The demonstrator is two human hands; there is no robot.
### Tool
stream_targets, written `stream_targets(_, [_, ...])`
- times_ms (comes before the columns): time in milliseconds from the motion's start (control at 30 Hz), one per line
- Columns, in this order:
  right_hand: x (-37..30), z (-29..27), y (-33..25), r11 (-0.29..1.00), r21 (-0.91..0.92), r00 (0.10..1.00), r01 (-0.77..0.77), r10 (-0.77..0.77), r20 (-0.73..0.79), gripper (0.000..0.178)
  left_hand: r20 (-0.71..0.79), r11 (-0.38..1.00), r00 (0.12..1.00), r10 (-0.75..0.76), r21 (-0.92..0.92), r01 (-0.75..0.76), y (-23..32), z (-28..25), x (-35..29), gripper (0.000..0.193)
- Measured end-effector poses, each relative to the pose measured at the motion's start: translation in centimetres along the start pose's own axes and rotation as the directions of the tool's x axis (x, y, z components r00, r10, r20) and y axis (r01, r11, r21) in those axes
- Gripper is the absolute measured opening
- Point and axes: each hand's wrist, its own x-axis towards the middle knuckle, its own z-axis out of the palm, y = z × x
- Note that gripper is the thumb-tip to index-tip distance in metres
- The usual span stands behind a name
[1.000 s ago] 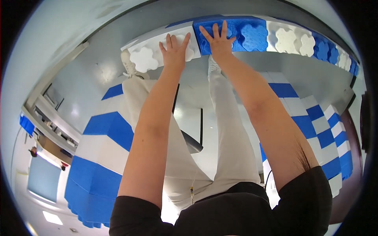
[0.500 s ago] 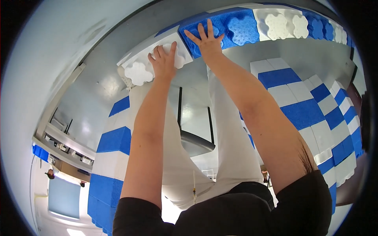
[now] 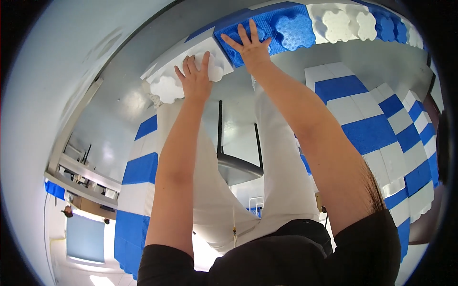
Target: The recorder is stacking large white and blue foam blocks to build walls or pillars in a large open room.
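A curved row of large interlocking foam blocks with lobed studs on top stretches across the far side. My left hand (image 3: 194,82) lies on the white block (image 3: 167,89) at the row's left end, fingers spread over one of its studs. Beside it, my right hand (image 3: 253,51) is laid flat with splayed fingers on the blue block (image 3: 295,32), partly hiding a stud. The ends of the white and blue blocks meet between my two hands. Farther right the row continues with a white block (image 3: 337,26) and more blue and white ones.
Stacked blue and white blocks stand on the right (image 3: 369,136) and on the left (image 3: 139,169). A dark chair (image 3: 241,167) shows between my white-trousered legs. A pale wall (image 3: 43,95) borders the left side, above shiny grey floor (image 3: 112,107).
Both hands stay on the same blocks, with my left fingers slightly more stretched out. The view has shifted a little; the blocks appear otherwise unmoved.
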Motion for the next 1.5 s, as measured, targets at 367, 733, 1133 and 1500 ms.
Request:
stream_targets(367, [0.2, -0.5, -0.4, 0.999, -0.032, 1.0, -0.003, 0.004, 0.028, 0.093, 0.141, 0.99, 0.981, -0.13, 0.081, 0.119, -10.8, 3.3, -4.1, 0.123])
stream_targets(733, [-0.3, 0.7, 0.4, 0.999, -0.042, 0.987, -0.005, -0.002, -0.162, 0.089, 0.185, 0.989, 0.974, -0.128, 0.101, 0.111, -9.5, 2.4, -3.3, 0.099])
stream_targets(1133, [-2.0, -3.6, -2.8, 0.981, 0.192, 0.994, -0.003, 0.023, -0.103, 0.101, -0.047, 0.858, 0.979, -0.2, -0.491, 0.152, -12.1, 3.2, -5.8, 0.1])
stream_targets(1500, [-2.4, -0.9, -8.8, 0.899, -0.19, 0.84, 0.394, -0.436, -0.323, 0.077, 0.898, -0.639, 0.328, -0.292, -0.438, 0.632, -10.3, 1.8, -2.4, 0.105])
